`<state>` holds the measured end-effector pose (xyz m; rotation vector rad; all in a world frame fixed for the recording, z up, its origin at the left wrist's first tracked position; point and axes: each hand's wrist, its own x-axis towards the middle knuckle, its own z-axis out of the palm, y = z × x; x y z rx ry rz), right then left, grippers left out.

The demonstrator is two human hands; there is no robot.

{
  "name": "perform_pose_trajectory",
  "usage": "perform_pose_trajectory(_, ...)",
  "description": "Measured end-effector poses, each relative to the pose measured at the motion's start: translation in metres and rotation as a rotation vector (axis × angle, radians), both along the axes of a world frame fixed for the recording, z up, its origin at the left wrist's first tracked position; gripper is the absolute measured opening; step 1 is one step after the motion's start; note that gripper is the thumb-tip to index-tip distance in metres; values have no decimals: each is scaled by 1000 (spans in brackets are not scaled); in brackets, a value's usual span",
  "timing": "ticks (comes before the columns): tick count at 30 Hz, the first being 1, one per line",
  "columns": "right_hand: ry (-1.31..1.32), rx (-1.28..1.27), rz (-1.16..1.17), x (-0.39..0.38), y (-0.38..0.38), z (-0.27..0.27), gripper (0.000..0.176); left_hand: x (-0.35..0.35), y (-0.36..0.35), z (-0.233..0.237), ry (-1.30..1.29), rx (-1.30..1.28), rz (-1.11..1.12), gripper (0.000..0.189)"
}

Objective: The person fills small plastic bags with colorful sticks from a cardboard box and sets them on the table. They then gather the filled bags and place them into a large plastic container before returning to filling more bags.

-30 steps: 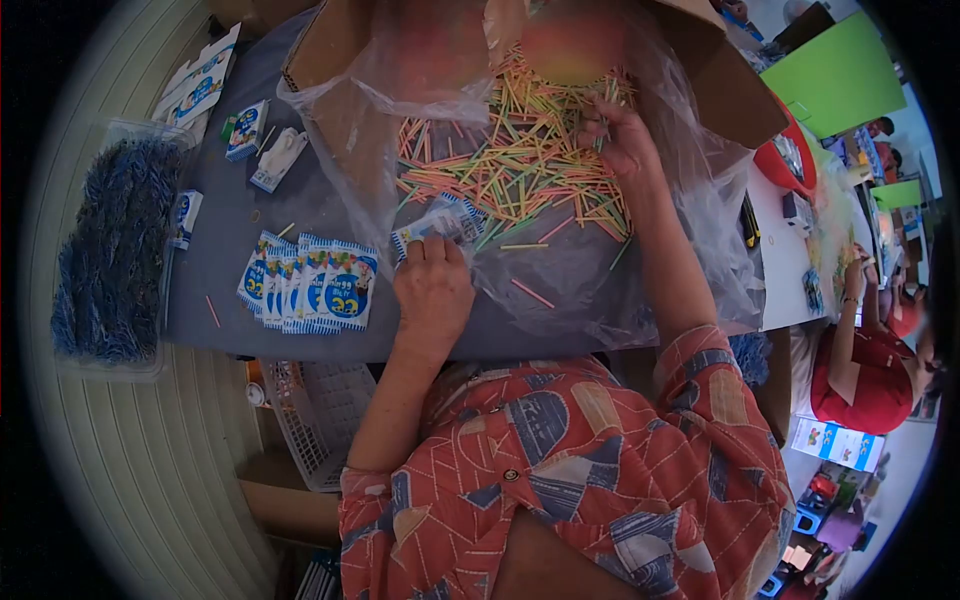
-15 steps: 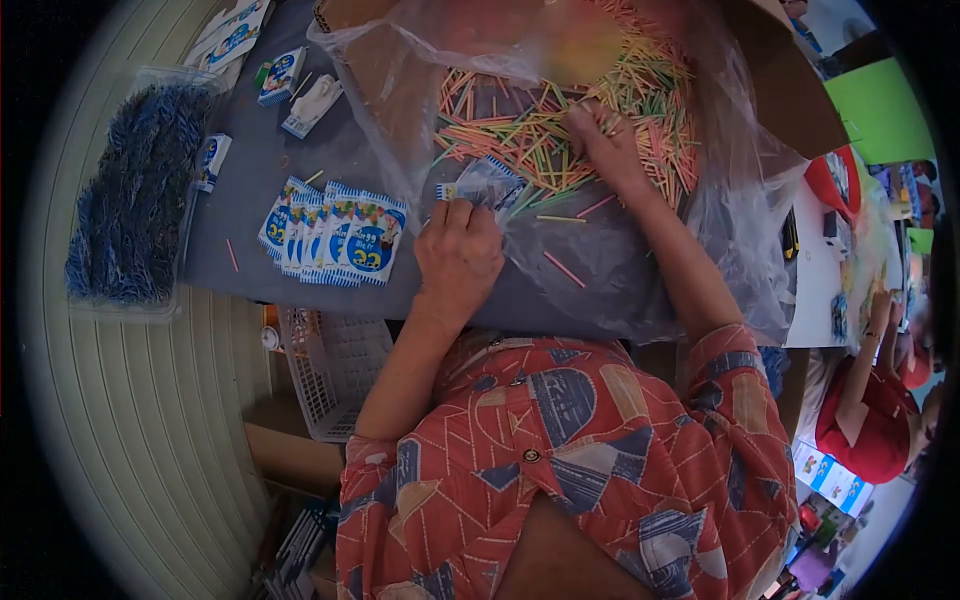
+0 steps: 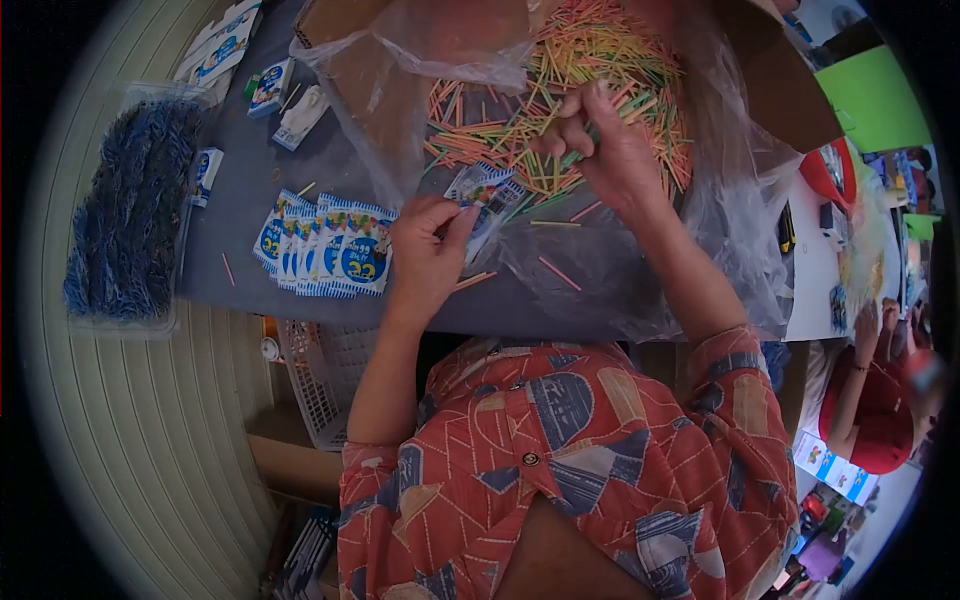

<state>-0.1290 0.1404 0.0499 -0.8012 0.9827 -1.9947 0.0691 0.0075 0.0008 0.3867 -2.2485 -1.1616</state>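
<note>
My left hand [image 3: 430, 250] pinches the near left edge of a small clear plastic packet [image 3: 488, 190] with blue and white print. Its fingers are closed, with the thumb toward the packet. My right hand [image 3: 615, 150] is over a loose pile of thin coloured sticks [image 3: 600, 50] in pink, yellow, orange and green. The right fingers are curled, and a few greenish sticks [image 3: 570, 157] show at them; how many they hold is hidden. Left of my left hand lies a fanned row of printed blue and white packets [image 3: 325, 245].
An open cardboard box [image 3: 770, 80] lined with clear plastic [image 3: 740, 230] surrounds the pile. At far left stands a clear tub of dark blue strands [image 3: 130, 210]. Small printed boxes [image 3: 270, 88] lie at the back left. A white basket [image 3: 320, 380] sits below the table edge. Another person [image 3: 865, 410] is at right.
My right hand has turned, lifted from the pile and shifted slightly left, its curled fingers now showing. My left hand has rotated and moved a little left; more of the clear packet shows.
</note>
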Motion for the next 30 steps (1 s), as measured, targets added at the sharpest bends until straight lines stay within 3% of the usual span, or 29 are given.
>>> perform_pose_trajectory(3,-24,-22,-16,18,-8,10,27,-6,7,12,74,211,-19,8)
perform_pose_trajectory(5,-20,-5,-47,28,-13,16,27,-9,13,13,125,62,17,9)
perform_pose_trajectory(7,67,-3,-228,36,-18,20,23,-10,13,8,133,32,31,9)
perform_pose_trajectory(11,66,-28,-176,38,-21,6,28,-12,15,6,152,13,50,10)
perform_pose_trajectory(14,197,118,-189,39,-18,3,36,-18,18,8,163,108,20,10)
perform_pose_trajectory(16,458,236,-192,41,-15,8,45,-27,19,11,213,100,12,11)
perform_pose_trajectory(20,591,146,-333,31,-16,2,47,-42,17,13,257,165,-31,14)
perform_pose_trajectory(22,630,270,-162,18,-9,0,54,-52,17,13,296,139,-53,15)
perform_pose_trajectory(25,757,277,-102,9,-6,4,60,-65,18,16,319,140,-103,15)
perform_pose_trajectory(27,635,224,-139,10,-4,3,62,-72,20,17,302,165,-132,15)
perform_pose_trajectory(29,510,169,-169,8,-4,6,64,-78,25,14,302,440,-181,14)
perform_pose_trajectory(30,376,75,-227,5,-5,12,56,-81,27,12,303,438,-181,14)
